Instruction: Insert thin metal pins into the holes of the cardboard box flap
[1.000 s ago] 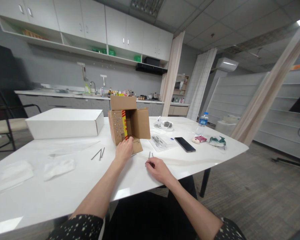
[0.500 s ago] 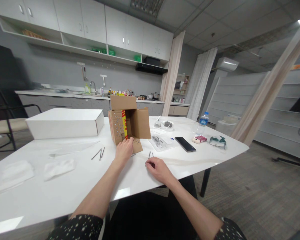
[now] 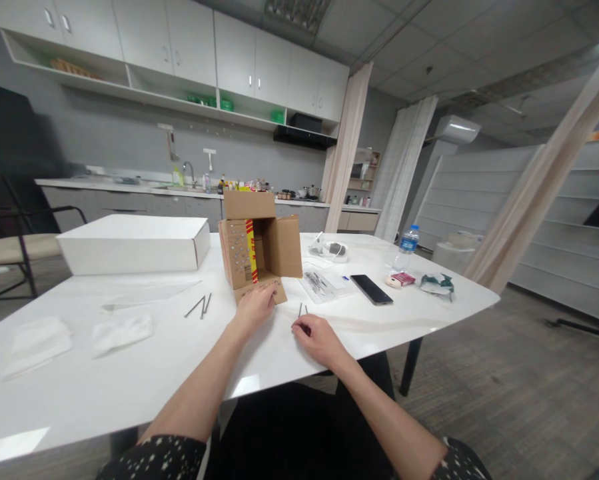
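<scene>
One open cardboard box (image 3: 237, 252) stands on the worktop (image 3: 174, 373), left hand (image 3: 256, 308) at its lower flap (image 3: 280, 294), grip unclear. Right hand (image 3: 316, 338) lies curled, contents hidden, near the front edge (image 3: 404, 339); room between it and phone (image 3: 372, 290).

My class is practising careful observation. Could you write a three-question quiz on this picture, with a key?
1. Which of the person's hands is nearer the open cardboard box?
2. True or false: the phone lies on the table.
3. The cap on the water bottle is: (a) red, (b) blue, (c) black.

Key: 1. the left hand; 2. true; 3. (b).
</scene>
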The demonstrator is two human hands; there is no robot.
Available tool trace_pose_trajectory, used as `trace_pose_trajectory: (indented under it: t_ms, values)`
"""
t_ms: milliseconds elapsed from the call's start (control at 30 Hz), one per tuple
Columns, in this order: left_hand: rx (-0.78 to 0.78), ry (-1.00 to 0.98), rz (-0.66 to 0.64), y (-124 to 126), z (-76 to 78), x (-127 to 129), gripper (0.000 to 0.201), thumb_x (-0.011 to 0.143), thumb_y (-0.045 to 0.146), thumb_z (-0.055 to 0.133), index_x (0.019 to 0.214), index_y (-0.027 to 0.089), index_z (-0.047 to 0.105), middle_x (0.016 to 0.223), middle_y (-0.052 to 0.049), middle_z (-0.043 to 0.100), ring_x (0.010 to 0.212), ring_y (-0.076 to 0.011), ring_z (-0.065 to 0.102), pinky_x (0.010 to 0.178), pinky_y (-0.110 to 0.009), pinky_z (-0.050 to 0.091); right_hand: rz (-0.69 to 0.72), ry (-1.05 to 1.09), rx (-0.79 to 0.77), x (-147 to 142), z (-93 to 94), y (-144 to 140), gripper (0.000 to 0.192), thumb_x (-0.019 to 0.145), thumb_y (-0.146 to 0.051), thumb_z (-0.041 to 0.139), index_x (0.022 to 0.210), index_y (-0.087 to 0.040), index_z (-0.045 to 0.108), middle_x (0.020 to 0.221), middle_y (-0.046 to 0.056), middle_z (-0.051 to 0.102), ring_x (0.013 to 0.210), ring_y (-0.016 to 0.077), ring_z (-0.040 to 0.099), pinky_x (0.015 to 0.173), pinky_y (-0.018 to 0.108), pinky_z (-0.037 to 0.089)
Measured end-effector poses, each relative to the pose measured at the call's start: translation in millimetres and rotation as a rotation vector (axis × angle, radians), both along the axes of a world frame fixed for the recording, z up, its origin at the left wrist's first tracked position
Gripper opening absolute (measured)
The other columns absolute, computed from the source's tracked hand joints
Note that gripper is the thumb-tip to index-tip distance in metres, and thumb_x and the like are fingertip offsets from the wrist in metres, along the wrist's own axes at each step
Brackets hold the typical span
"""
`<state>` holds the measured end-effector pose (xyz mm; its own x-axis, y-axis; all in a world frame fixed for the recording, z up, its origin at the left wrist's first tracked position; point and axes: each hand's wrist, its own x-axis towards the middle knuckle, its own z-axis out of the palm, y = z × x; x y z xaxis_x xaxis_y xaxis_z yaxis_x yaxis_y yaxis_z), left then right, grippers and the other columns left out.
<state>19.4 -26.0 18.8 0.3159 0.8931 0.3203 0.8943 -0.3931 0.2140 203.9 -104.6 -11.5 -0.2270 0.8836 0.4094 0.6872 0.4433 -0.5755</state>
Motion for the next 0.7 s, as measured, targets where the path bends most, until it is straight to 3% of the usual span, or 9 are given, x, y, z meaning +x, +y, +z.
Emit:
trace_pose_trajectory:
  t_ms: [267, 700]
  values:
    - [-0.024, 0.033, -0.020, -2.3, 0.2, 1.7, 0.026, 0.092, 0.018, 0.037, 0.098, 0.019, 0.062, 0.105, -0.010, 0.069, 0.098, -0.0242, 0.065, 0.082, -0.034, 0.047, 0.001, -0.001, 0.004, 0.1, -0.9, -0.2, 0.017, 0.087, -0.018, 0.054, 0.083, -0.017, 0.070, 0.078, 0.004, 0.068, 0.070, 0.0148, 0.058, 0.067, 0.024, 0.041]
    - [0.142, -0.187, -0.028, 13.3, -11.4, -0.7, 0.021, 0.090, 0.019, 0.048, 0.101, 0.018, 0.066, 0.103, -0.009, 0.065, 0.099, -0.0201, 0.061, 0.089, -0.031, 0.047, 0.009, 0.018, 0.002, -0.6, 1.1, -0.4, 0.016, 0.086, -0.016, 0.054, 0.081, -0.017, 0.069, 0.077, 0.003, 0.067, 0.069, 0.0146, 0.057, 0.066, 0.024, 0.040]
